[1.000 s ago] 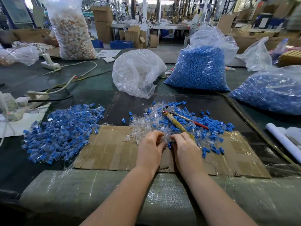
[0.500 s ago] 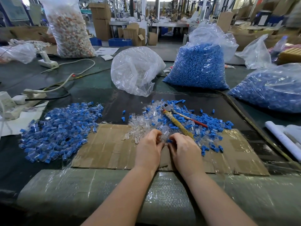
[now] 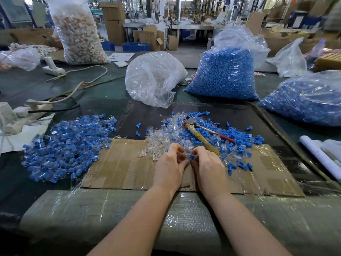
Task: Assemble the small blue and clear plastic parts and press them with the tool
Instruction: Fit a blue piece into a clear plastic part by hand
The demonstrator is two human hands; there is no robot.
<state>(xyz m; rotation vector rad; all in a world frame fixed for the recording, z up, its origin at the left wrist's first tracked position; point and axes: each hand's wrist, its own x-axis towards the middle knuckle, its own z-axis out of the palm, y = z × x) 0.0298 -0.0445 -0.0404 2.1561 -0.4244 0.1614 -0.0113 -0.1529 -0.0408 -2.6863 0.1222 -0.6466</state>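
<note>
At the far left a white power strip (image 3: pixel 27 109) is cut by the picture edge. Next lies a heap of assembled blue-and-clear pieces (image 3: pixel 68 145) on the dark table (image 3: pixel 110 97), touching the left edge of a flat cardboard sheet (image 3: pixel 118 163); this part of the sheet is bare.

In the middle, the left hand (image 3: pixel 170 168) and the right hand (image 3: pixel 209 168) meet over the near edge of a mixed pile of loose clear and blue parts (image 3: pixel 166 135). Both hands have curled fingers. The right one pinches a small blue part (image 3: pixel 191 157); what the left one holds is hidden by its own fingers, so I cannot tell.

Just behind the right hand the pressing tool (image 3: pixel 202 138) lies on the pile, its yellow handle running under the knuckles, a red handle beside it.

Farther right stand a bag of blue parts (image 3: pixel 225 76) and a second blue bag (image 3: pixel 306 100), which is cut off by the frame.
</note>
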